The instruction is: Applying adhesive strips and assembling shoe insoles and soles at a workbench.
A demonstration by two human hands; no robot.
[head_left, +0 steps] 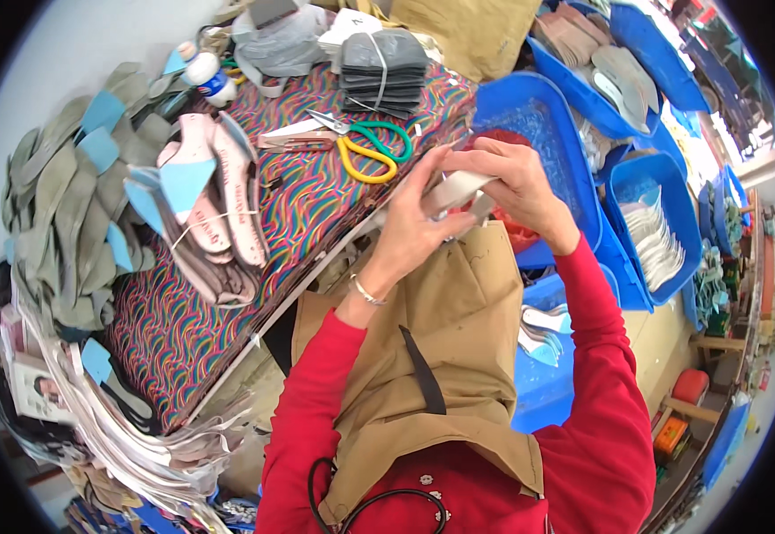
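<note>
Between both hands, above my lap, is a whitish curved piece that looks like an insole, bent between the fingers. My left hand grips its near left side, fingers and thumb closed round it. My right hand pinches it from the right, with the fingertips over its upper edge. The fingers partly hide the piece. Closest to the hands on the patterned table lie scissors with one yellow and one green handle, blades partly spread. A brown apron covers my lap below.
Tied insoles and a heap of grey-green insoles lie left on the patterned cloth. Behind stand a bound dark stack and a bottle. Blue bins crowd the right, one holding white pieces. White strips hang lower left.
</note>
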